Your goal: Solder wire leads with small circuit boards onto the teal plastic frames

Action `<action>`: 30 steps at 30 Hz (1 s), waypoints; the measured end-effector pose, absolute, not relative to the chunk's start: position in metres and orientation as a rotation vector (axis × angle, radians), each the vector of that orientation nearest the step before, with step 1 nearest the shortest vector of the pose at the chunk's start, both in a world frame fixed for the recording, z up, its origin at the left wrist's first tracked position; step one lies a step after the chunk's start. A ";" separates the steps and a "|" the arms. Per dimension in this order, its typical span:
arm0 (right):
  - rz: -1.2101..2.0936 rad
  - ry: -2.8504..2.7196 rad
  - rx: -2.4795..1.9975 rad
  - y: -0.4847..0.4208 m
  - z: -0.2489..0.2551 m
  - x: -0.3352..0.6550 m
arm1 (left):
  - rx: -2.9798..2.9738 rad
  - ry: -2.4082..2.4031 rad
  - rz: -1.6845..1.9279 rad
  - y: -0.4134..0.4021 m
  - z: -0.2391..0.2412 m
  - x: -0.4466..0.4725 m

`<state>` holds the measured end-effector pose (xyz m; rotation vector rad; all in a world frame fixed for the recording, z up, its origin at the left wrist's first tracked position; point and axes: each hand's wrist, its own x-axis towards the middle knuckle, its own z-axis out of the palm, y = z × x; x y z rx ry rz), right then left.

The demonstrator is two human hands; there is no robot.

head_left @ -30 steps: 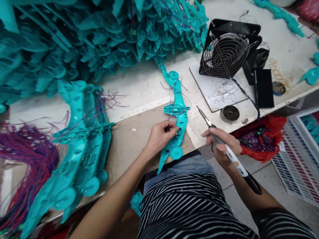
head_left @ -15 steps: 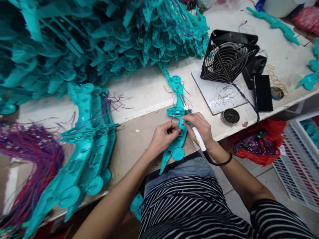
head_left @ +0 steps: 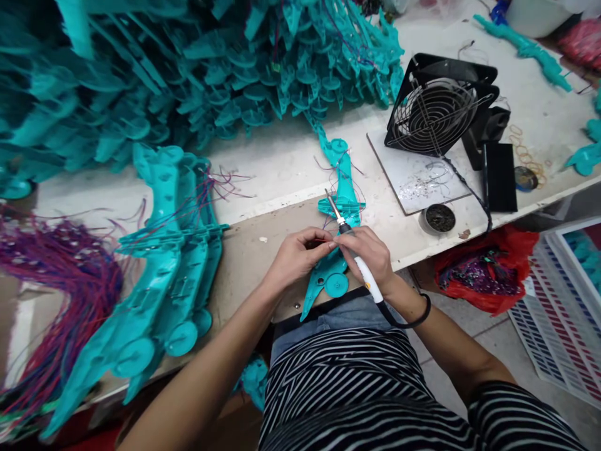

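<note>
A teal plastic part [head_left: 345,181] with thin red and blue wires lies lengthwise at the table's front edge, below both hands. My right hand [head_left: 370,254] is closed round a white-handled soldering iron [head_left: 369,279], its metal tip pointing up and left over the part's crosspiece. My left hand [head_left: 303,254] is closed in a pinch on a thin red wire [head_left: 323,240], and its fingertips meet those of the right hand. The wire's ends are hidden by the fingers.
Stacked teal parts [head_left: 173,244] and a bundle of purple-red wires [head_left: 84,300] lie at left. A large teal heap [head_left: 211,69] fills the back. On the right are a black fan [head_left: 436,113], a small round tin [head_left: 439,219] and a red bag [head_left: 488,275].
The iron's tip has swung left and down, away from the part's upper section. My left hand has come up against my right fingertips, with a red wire now visible in its pinch.
</note>
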<state>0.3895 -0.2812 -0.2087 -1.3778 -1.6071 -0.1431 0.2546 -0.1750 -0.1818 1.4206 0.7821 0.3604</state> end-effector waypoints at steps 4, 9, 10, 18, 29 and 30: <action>-0.135 -1.619 -1.402 -0.286 -0.207 0.392 | 1.596 0.778 0.432 -0.177 -0.184 0.251; -0.073 -1.543 -1.339 -0.317 -0.190 0.398 | 1.758 0.777 0.439 -0.179 -0.191 0.247; -0.042 -1.525 -1.336 -0.325 -0.186 0.398 | 1.772 0.776 0.440 -0.179 -0.192 0.247; 0.075 -1.445 -1.432 -0.356 -0.175 0.389 | 1.737 0.845 0.494 -0.183 -0.199 0.248; 0.078 -1.481 -1.363 -0.346 -0.188 0.386 | 1.806 0.819 0.545 -0.185 -0.201 0.248; 0.067 -1.498 -1.357 -0.346 -0.188 0.386 | 1.811 0.817 0.549 -0.185 -0.201 0.248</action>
